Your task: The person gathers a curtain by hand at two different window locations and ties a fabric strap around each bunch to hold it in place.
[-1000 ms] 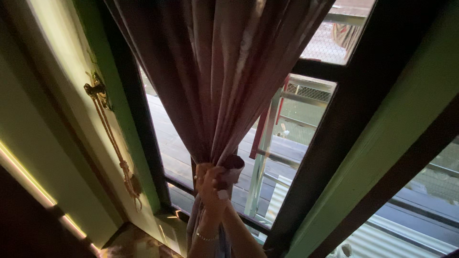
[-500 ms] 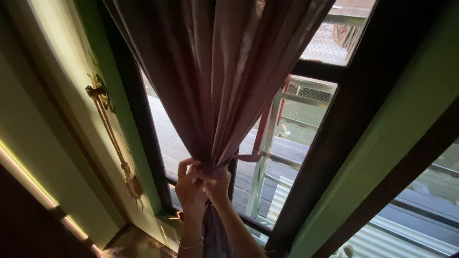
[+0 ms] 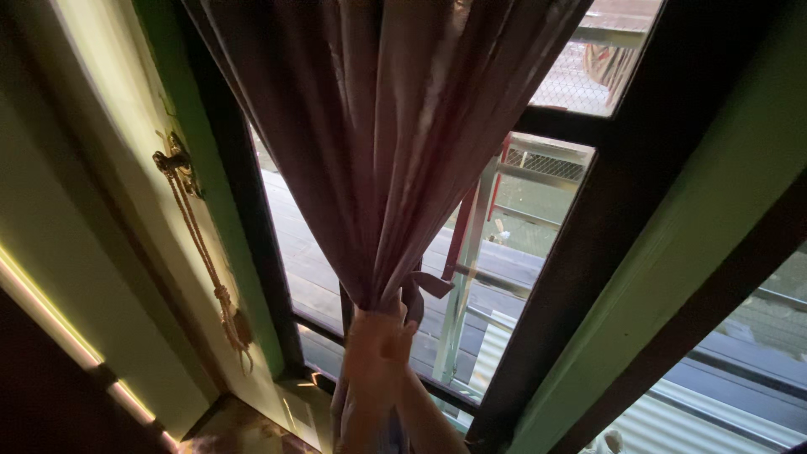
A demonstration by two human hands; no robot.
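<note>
A gathered mauve-brown fabric curtain [image 3: 395,143] hung down the middle of the dark-framed window [image 3: 588,244], bunched to a narrow neck near the lower edge of the pane. One hand [image 3: 374,349] (blurred, so I could not tell left from right, nor whether a second hand lay behind it) was closed around that neck. A short fabric tie end [image 3: 429,286] stuck out just beside the hand. A twisted golden tassel cord [image 3: 206,261] hung from a brass hook [image 3: 172,160] on the pale green wall at the window's left edge.
</note>
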